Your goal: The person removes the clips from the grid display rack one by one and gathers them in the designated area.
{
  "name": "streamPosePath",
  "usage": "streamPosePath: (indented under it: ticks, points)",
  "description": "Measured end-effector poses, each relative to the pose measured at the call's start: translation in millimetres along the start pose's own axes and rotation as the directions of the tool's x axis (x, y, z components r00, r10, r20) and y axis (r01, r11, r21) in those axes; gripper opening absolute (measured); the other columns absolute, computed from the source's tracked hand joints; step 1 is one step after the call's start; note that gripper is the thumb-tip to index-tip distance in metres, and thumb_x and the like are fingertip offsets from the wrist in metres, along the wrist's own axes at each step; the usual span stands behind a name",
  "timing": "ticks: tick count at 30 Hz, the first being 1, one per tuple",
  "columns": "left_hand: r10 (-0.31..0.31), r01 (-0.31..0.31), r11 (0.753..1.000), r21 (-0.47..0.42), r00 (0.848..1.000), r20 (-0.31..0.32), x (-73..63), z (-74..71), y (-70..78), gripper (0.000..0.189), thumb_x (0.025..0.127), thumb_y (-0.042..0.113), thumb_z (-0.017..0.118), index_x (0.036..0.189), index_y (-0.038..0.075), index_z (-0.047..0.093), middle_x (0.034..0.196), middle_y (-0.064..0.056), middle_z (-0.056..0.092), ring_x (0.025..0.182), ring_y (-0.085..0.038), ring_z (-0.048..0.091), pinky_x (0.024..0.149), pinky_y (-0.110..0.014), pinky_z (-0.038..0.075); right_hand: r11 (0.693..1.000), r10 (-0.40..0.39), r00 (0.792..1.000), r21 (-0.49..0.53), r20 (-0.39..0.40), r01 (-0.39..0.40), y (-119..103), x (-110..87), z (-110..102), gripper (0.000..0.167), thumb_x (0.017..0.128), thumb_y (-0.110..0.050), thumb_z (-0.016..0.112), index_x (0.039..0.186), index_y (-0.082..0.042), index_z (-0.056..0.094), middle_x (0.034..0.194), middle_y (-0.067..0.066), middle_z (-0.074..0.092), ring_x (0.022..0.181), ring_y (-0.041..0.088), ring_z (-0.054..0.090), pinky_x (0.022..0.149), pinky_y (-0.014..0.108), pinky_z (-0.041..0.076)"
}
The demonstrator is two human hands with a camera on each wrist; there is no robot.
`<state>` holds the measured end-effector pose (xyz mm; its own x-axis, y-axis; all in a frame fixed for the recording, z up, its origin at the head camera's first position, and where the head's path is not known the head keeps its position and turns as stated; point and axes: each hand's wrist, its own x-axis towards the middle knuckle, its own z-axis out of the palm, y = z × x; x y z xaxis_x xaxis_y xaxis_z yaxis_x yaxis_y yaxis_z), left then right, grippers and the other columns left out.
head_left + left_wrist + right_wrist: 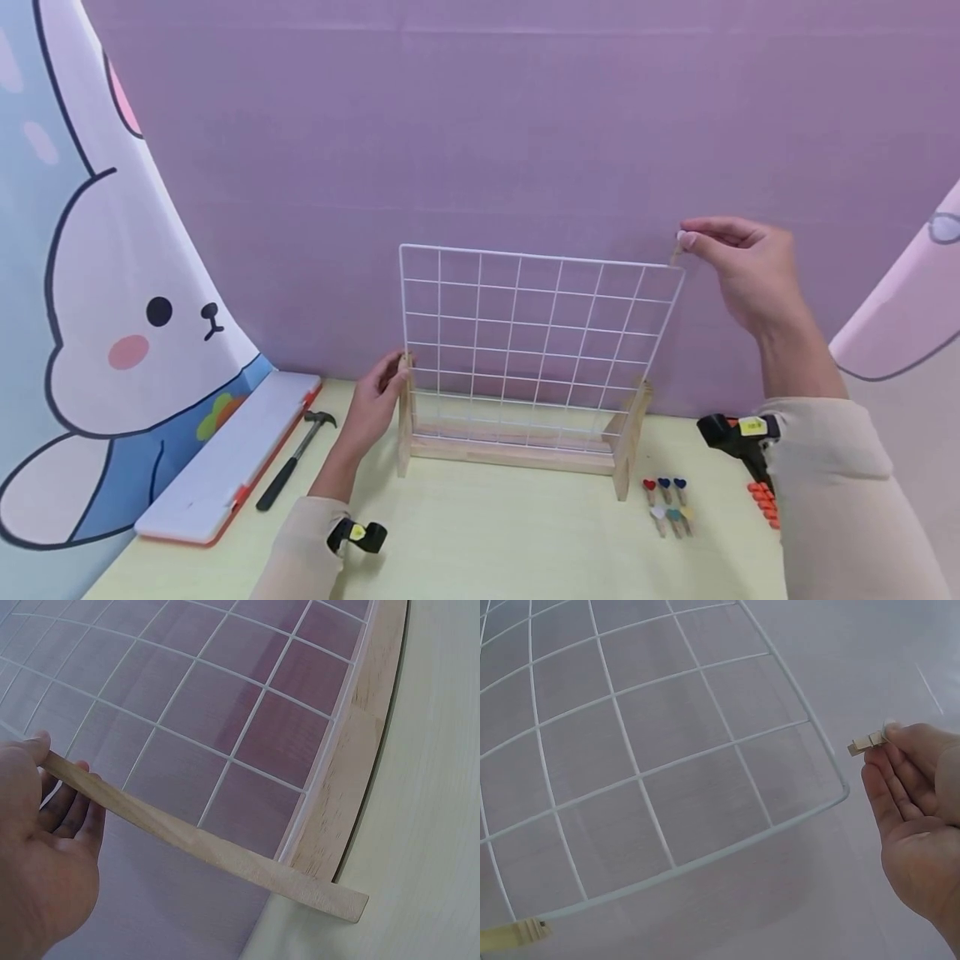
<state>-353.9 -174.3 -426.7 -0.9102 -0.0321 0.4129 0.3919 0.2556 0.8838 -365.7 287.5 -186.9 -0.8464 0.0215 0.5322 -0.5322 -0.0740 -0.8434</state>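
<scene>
A white wire grid (540, 257) stands upright in a wooden stand (517, 458), leaning back slightly. My left hand (372, 400) grips the top of the stand's left side post (202, 844), thumb on one face and fingers behind. Up at the grid's top right corner, my right hand (757, 267) pinches a small wooden clothespin (866, 742) between thumb and fingers. In the right wrist view a gap shows between that clothespin and the wire. More clothespins with coloured hearts (664, 485) lie in two rows on the table, right of the stand.
Left of the stand lies a claw hammer (296, 462) with a black handle. A long white case (232, 458) with a red-orange edge is beside it. Orange pieces (763, 504) sit at the right, partly behind my sleeve. A purple cloth (450, 133) hangs behind the table.
</scene>
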Motion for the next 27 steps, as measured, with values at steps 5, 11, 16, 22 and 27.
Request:
streamPosePath:
  ticks: [5, 11, 16, 22, 27]
  points:
    - [-0.007, 0.007, 1.0, -0.004, 1.0, 0.002, 0.8, 0.8, 0.4, 0.049, 0.108, 0.031, 0.055, 0.152, 0.01, 0.05, 0.148, -0.012, 0.061, 0.133, -0.023, 0.056, 0.099, -0.005, 0.044, 1.0, 0.007, 1.0, -0.013, 0.011, -0.007, -3.3, -2.9, -3.1, 0.018, 0.09, 0.005, 0.075, 0.105, -0.002, 0.08, 0.091, -0.003, 0.081, 0.086, 0.005, 0.073, 0.092, 0.012, 0.051]
    - [-0.009, 0.009, 1.0, -0.004, 1.0, 0.001, 2.1, 1.9, -1.0, 0.049, 0.108, 0.031, 0.055, 0.151, 0.009, 0.05, 0.148, -0.011, 0.061, 0.125, -0.004, 0.058, 0.098, -0.005, 0.045, 1.0, 0.007, 1.0, 0.01, 0.029, -0.007, -5.4, -7.9, -8.5, 0.019, 0.089, 0.005, 0.076, 0.108, 0.001, 0.079, 0.093, -0.001, 0.081, 0.089, 0.008, 0.074, 0.092, 0.012, 0.052]
    - [-0.003, 0.003, 1.0, -0.003, 1.0, 0.004, 2.5, 3.5, -0.9, 0.048, 0.108, 0.031, 0.054, 0.151, 0.009, 0.05, 0.148, -0.011, 0.061, 0.121, 0.003, 0.056, 0.099, -0.006, 0.045, 1.0, -0.006, 0.999, 0.001, 0.036, 0.006, -6.3, -13.2, -17.7, 0.021, 0.09, 0.006, 0.074, 0.11, 0.002, 0.078, 0.095, -0.001, 0.081, 0.092, 0.008, 0.074, 0.093, 0.012, 0.052]
    - [-0.004, 0.004, 1.0, -0.005, 1.0, 0.0, 3.7, 3.8, -1.7, 0.048, 0.108, 0.03, 0.055, 0.152, 0.01, 0.05, 0.148, -0.011, 0.061, 0.129, -0.011, 0.057, 0.099, -0.005, 0.044, 0.993, 0.041, 0.999, -0.109, 0.015, -0.039, -5.5, -24.8, -32.9, 0.029, 0.089, -0.007, 0.081, 0.117, -0.001, 0.076, 0.1, -0.007, 0.08, 0.1, 0.005, 0.07, 0.098, 0.01, 0.046]
    - [-0.005, 0.005, 1.0, 0.0, 1.0, 0.001, 3.0, 4.0, -0.1, 0.049, 0.108, 0.03, 0.055, 0.153, 0.009, 0.049, 0.148, -0.012, 0.061, 0.133, -0.021, 0.056, 0.099, -0.004, 0.044, 0.976, 0.087, 0.996, -0.202, -0.009, -0.087, -1.3, -33.6, -43.5, 0.033, 0.089, -0.014, 0.082, 0.12, -0.005, 0.076, 0.1, -0.012, 0.079, 0.104, 0.003, 0.066, 0.098, 0.008, 0.044]
